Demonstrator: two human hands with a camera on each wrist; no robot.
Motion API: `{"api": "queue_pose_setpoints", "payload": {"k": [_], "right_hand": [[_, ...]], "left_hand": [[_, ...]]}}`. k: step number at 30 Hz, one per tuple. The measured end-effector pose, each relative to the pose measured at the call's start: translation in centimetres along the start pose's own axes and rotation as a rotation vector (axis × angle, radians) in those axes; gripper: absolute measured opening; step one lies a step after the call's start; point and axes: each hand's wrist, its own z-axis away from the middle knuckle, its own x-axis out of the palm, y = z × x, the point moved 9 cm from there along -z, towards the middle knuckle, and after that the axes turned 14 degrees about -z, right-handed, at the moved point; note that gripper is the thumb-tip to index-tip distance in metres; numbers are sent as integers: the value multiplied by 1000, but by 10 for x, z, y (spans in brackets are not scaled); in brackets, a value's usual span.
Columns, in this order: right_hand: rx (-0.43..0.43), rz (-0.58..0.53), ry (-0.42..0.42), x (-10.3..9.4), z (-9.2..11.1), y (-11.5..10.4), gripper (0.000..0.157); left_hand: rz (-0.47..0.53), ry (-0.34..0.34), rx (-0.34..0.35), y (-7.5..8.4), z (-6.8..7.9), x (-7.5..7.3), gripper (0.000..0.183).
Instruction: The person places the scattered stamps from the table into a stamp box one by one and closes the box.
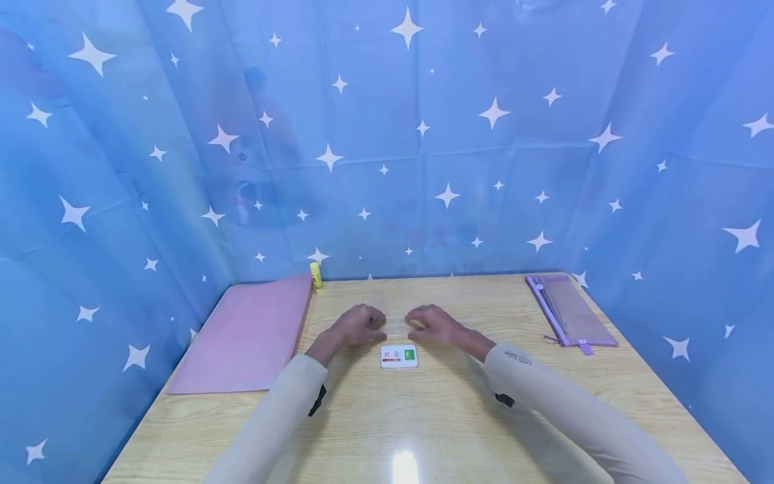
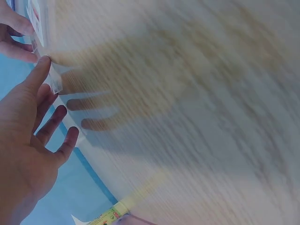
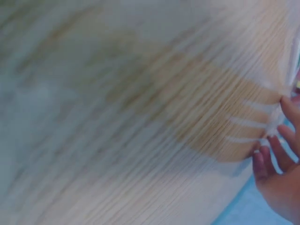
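Observation:
A clear, thin plastic piece (image 1: 396,326) spans the space between both hands, low over the table. My left hand (image 1: 361,324) pinches its left end; in the left wrist view the thumb and a finger meet at the clear edge, and the other fingers spread apart. At the opposite end my right hand (image 1: 437,324) holds it, with its thumb toward me and its fingers on the far side. Just in front of the hands lies a small white card-like item (image 1: 399,356) with rounded corners, a green square and red print.
On the left lies a pink folder (image 1: 248,336), with a yellow glue stick (image 1: 316,275) upright by its far corner. A purple mesh zip pouch (image 1: 574,309) lies at the right. Behind the wooden table (image 1: 387,423) hangs a blue star-patterned curtain (image 1: 387,188).

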Motion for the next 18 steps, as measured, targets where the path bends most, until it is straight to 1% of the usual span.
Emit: {"api": "queue_pose_setpoints", "payload": {"k": [4,8,16,18], "right_hand": [[3,22,-19,2,3,-4,39],[-6,28,-35,3,7,-11,41],[-24,1,-30,-1,15,-26,39],[-19,-9,-33,-1,18,-31,39]], "left_hand": [[-13,-7,13,1,3,-1,46],[-29,-12,39,3,6,-4,45],[-21,-21,61,9,15,-12,48],[-22,-17,82,12,19,-14,49]]}}
